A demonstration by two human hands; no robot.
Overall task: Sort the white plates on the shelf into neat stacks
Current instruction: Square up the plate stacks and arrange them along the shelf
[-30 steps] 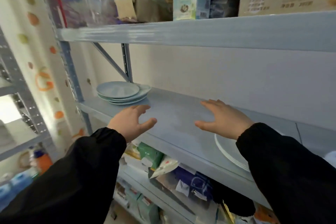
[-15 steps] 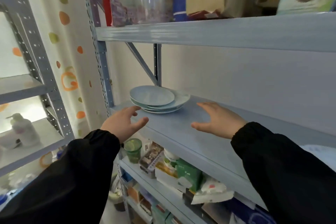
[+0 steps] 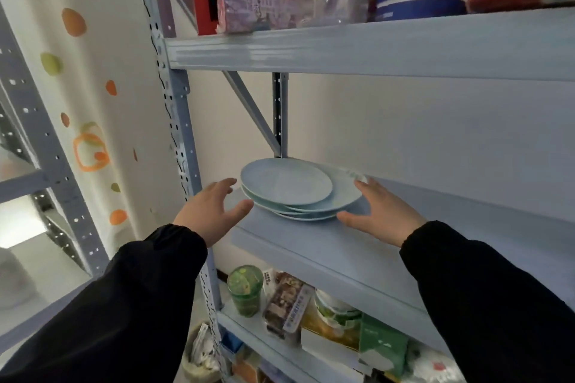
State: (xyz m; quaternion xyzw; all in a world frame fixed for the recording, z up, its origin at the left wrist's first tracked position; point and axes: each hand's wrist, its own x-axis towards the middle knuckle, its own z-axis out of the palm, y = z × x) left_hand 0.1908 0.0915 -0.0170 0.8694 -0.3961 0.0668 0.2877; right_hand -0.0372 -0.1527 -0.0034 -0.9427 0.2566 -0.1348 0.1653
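Note:
A loose stack of pale white plates [image 3: 298,193] sits at the left end of the grey-blue shelf [image 3: 357,255], close to the back corner post. The top plate lies shifted left of the wider ones under it. My left hand [image 3: 211,211] is spread open just left of the stack, its thumb near the lower rims. On the stack's right side my right hand [image 3: 379,214] is open too, with its fingertips at the rim of the wider plate. Neither hand holds anything. Black sleeves cover both arms.
The perforated upright post [image 3: 174,121] stands just left of the plates, and a diagonal brace [image 3: 252,109] runs behind them. The shelf above [image 3: 357,47] carries boxes and a clear container. Packets and a green cup [image 3: 245,289] fill the shelf below.
The view has swung left and closer to the plates. Both hands have moved along the shelf from its middle and now flank the stack.

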